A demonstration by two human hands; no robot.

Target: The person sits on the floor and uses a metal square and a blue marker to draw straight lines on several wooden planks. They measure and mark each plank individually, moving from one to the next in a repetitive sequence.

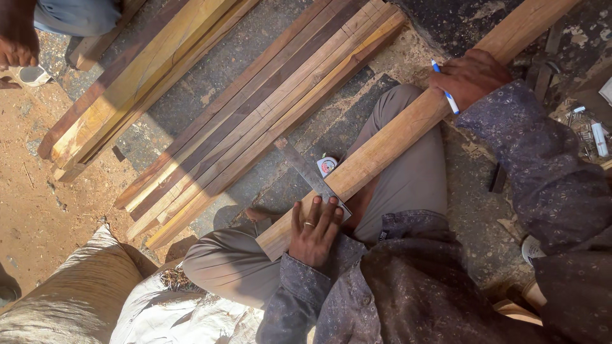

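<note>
Though rough-sawn, pale wood beam (395,137)

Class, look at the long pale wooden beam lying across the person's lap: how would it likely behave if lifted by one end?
The long pale wooden beam looks thick and solid, so probably stiff and fairly heavy. Its squared faces suggest it won't roll. Lifted by one end, its length would likely make it tip; both the left hand and right hand steady it.

Open ground left of the plank (395,137), beyond it stacked timber strips (268,108).
</note>
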